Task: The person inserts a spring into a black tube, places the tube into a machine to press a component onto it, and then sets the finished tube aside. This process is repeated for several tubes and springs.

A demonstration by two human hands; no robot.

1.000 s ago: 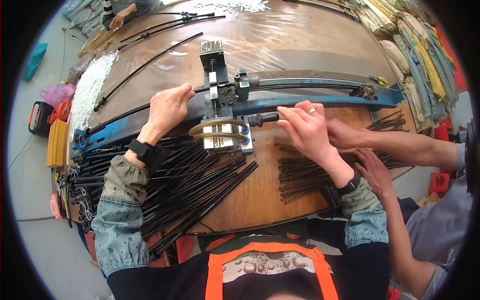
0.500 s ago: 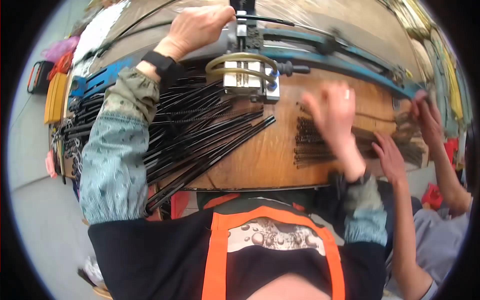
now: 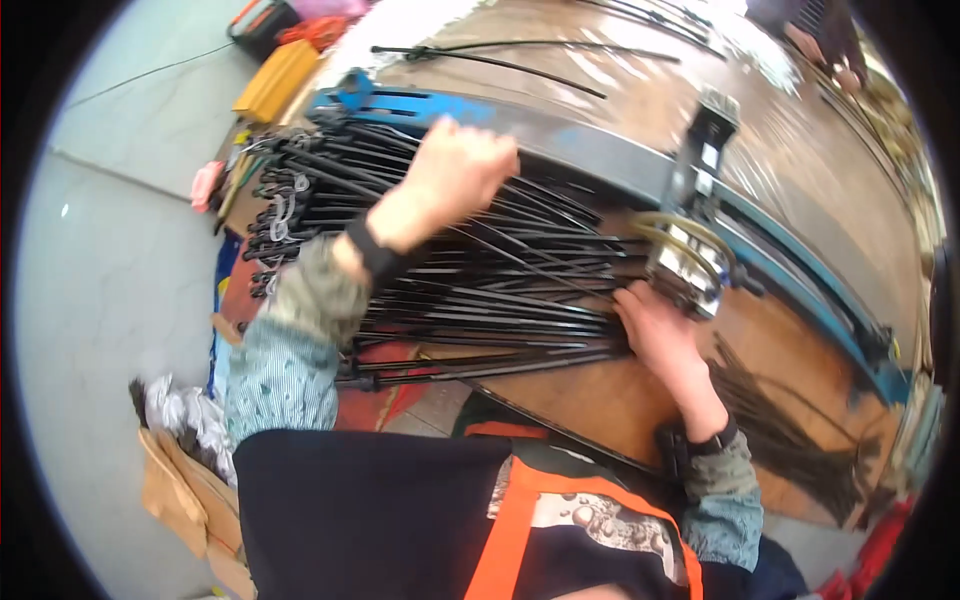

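Note:
Many thin black rods (image 3: 490, 330) lie in a wide heap across the table's left half, their ends toward the middle. My left hand (image 3: 455, 175) is closed above the far side of the heap, slightly blurred; what it holds, if anything, is hidden. Below the metal clamp head (image 3: 685, 270) with its looped yellowish hose, my right hand (image 3: 660, 335) is at the rods' right ends. Its fingers are bent around the end of a black rod, and its palm faces down, partly hiding the grip.
A blue and grey metal rail (image 3: 600, 150) crosses the table behind the rods. Dark springs (image 3: 790, 430) lie on the wooden top (image 3: 560, 385) at right. Loose black rods (image 3: 520, 65) rest on the plastic-covered far side. Another person (image 3: 815, 40) is at the far right.
The view has swung left. My left hand has left the rod at the clamp head and is over the heap. My right hand has moved from above the springs to the rod ends.

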